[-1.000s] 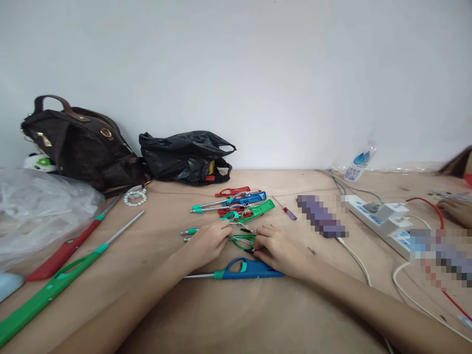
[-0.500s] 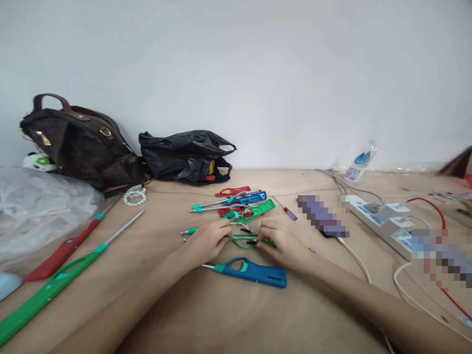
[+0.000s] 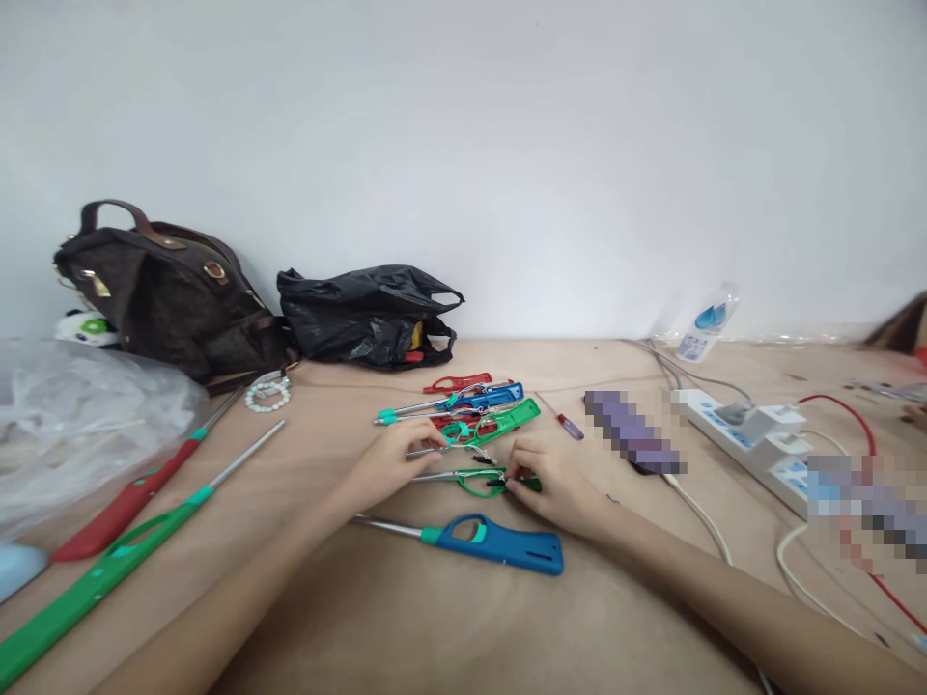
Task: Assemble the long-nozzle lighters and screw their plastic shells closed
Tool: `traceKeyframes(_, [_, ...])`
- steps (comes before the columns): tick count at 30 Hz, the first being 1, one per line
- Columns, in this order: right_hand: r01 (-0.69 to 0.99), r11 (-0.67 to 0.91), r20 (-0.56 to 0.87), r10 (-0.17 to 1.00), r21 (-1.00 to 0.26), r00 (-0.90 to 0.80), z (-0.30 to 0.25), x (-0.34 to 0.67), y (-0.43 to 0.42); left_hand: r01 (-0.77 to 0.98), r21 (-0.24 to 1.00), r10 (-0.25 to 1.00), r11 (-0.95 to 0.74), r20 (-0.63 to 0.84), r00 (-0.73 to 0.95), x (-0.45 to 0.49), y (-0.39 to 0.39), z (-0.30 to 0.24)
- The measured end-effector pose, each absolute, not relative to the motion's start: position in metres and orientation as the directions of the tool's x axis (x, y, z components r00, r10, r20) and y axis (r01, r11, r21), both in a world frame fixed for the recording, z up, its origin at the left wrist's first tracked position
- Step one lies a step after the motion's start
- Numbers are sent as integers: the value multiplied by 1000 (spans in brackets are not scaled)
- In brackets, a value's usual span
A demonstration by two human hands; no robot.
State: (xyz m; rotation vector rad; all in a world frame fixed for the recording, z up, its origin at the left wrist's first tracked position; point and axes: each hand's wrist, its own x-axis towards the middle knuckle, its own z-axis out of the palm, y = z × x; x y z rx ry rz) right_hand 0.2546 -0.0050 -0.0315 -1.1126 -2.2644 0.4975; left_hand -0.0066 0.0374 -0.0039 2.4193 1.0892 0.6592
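My right hand (image 3: 554, 485) pinches a small black part with thin wires (image 3: 496, 483), which looks like an igniter, over an opened green lighter shell (image 3: 469, 477). My left hand (image 3: 398, 456) is above the metal tubes, its bent fingers apart, close to the turquoise piece (image 3: 458, 431) of another green lighter shell (image 3: 516, 422). Between the hands lies a second black wired part (image 3: 484, 460). A closed blue long-neck lighter (image 3: 499, 542) lies nearest me. Farther back are opened blue (image 3: 499, 394) and red lighter shells (image 3: 463, 382).
A purple-handled screwdriver (image 3: 570, 426) and a blurred-out phone (image 3: 630, 430) lie right of the shells. Farther right is a power strip (image 3: 714, 422) with cables. At left are red (image 3: 126, 502) and green lighters (image 3: 94, 584), a bracelet (image 3: 267, 392), a backpack (image 3: 174, 299) and a black bag (image 3: 354, 314).
My left hand has moved away from me, off the near green shell, and its fingers have loosened. The right hand stays at the black part. The view has tipped up slightly.
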Motion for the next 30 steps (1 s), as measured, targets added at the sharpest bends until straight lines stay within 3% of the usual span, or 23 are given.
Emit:
traceKeyframes(14, [587,598,331,798,-546,-504,-33,255,-3,713,366,801,-598,300,518,-1,52,-16])
traceKeyframes(25, [586,592,338,802,-553,-492,-30,252,-6,770,321,830,-551,308,466,6,59,-23])
traceKeyframes(30, [595,584,324,808,-552,-492,-29,251,-5,739,371,825,-562,315,469,5,55,-13])
